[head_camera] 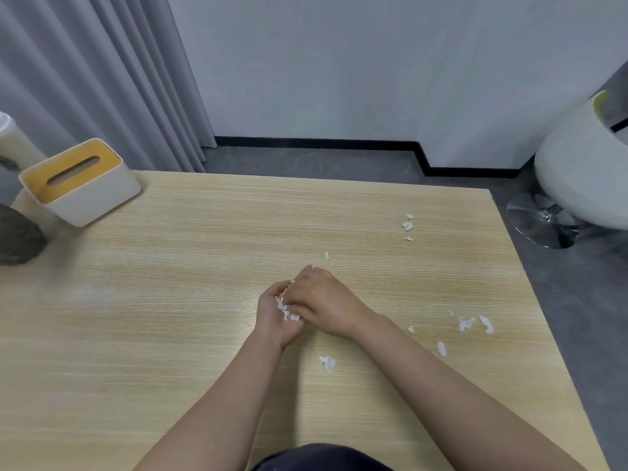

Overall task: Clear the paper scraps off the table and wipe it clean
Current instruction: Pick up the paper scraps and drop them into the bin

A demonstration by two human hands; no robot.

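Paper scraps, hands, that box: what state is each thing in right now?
Left hand: palm up, cupped, holding gathered paper scraps.
Right hand: palm down over the left palm, fingers on the gathered scraps.
Loose scraps: scattered on the table's right side.
Wooden table: not yet cleared.
Tissue box: upright at the far left corner, no tissue showing in its slot.

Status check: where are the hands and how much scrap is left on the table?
Left hand cupped, holding gathered scraps; right hand pressing more into it. Loose paper scraps remain right side and far right of table. Tissue box far left, clear of work.
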